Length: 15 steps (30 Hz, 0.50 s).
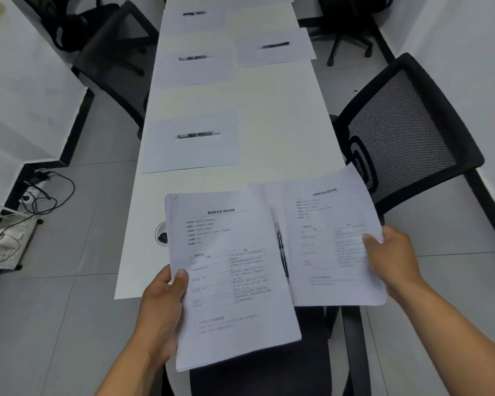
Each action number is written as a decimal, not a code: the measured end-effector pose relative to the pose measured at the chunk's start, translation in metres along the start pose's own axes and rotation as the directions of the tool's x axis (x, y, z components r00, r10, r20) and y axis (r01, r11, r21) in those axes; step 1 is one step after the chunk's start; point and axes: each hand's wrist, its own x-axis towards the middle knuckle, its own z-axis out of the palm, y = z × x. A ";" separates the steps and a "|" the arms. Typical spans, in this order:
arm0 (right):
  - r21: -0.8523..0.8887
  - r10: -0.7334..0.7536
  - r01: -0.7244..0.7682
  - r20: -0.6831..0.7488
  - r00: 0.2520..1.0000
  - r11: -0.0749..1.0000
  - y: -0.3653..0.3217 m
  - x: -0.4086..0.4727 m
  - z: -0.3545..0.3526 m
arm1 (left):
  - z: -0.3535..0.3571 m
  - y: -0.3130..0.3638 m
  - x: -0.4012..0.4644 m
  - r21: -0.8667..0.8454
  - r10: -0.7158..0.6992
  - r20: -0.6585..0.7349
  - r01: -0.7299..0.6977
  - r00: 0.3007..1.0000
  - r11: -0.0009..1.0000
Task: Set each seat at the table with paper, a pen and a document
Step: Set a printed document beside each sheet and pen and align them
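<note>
My left hand [162, 307] grips a stack of stapled printed documents [229, 278] by its lower left edge, above the near end of the long white table [280, 115]. My right hand [392, 255] pinches the right edge of a single printed document [329, 241], held over the near right place. Under that document a blank sheet [262, 192] shows, with a dark pen [282, 252] lying on it between the two documents. Further along the table lie blank sheets, each with a pen on top: one at near left [196, 134], one at mid left [195, 57], one at mid right [275, 45].
A black mesh chair [403, 138] stands right of the table, another [120, 70] at the left, a third [346, 24] at the far right. A round cable grommet [161, 234] sits in the tabletop near the stack. Cables and a power strip [37, 190] lie on the floor at left.
</note>
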 end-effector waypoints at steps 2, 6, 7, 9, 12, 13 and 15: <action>-0.006 -0.005 0.005 0.003 1.000 1.000 0.001 0.003 0.001 | -0.001 0.000 0.000 0.010 0.001 -0.003 -0.001 1.000 1.000; -0.011 -0.006 0.006 0.009 1.000 1.000 0.005 0.010 0.003 | 0.000 0.001 0.000 0.015 0.001 -0.005 -0.001 1.000 1.000; -0.007 -0.006 0.006 0.009 1.000 1.000 0.007 0.012 0.003 | 0.001 0.000 -0.001 0.017 0.002 -0.004 -0.002 1.000 1.000; -0.017 -0.013 0.013 0.013 1.000 1.000 0.009 0.014 0.003 | 0.004 0.001 -0.003 0.022 0.005 -0.002 -0.005 1.000 1.000; -0.042 -0.025 0.026 0.023 0.999 0.999 0.011 0.016 0.004 | 0.009 0.001 -0.006 0.028 0.008 0.005 -0.008 1.000 1.000; -0.049 -0.028 0.029 0.027 0.999 0.998 0.013 0.017 0.005 | 0.010 0.001 -0.007 0.026 0.010 0.006 -0.010 1.000 1.000; -0.060 -0.032 0.034 0.032 0.999 0.998 0.014 0.020 0.006 | 0.013 0.002 -0.009 0.025 0.012 0.011 -0.012 1.000 1.000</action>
